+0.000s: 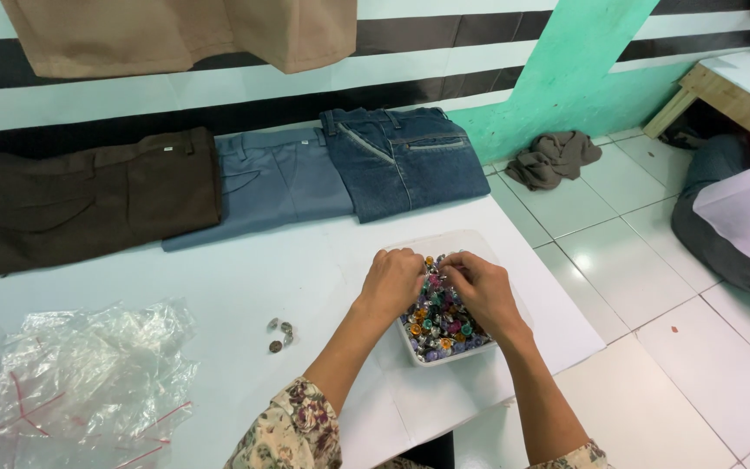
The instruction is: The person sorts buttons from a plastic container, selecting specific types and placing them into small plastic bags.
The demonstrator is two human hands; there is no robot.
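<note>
A white rectangular table [245, 278] carries every item described here. Along its far edge, three folded pairs of trousers lie side by side with their edges touching: dark brown trousers [80, 204] toward the far left corner, grey-blue trousers [266, 182] in the middle, and dark blue denim jeans [405, 161] toward the far right corner. A crumpled sheet of clear plastic with thin red lines [80, 382] lies at the near left corner. A shallow white rectangular tray [444, 354] sits near the right edge of the table, and it is filled with small round multicoloured metal buttons [444, 326]. A small group of loose dark metal buttons [280, 334] lies on the bare table between the plastic sheet and the tray, well apart from both. The left hand [390, 285] rests over the far left part of the tray, fingers curled down into the buttons. The right hand [479, 291] rests over the far right part, fingers likewise curled among the buttons. The fingertips of both hands meet near the middle of the tray; whether either hand has pinched a button cannot be determined.
</note>
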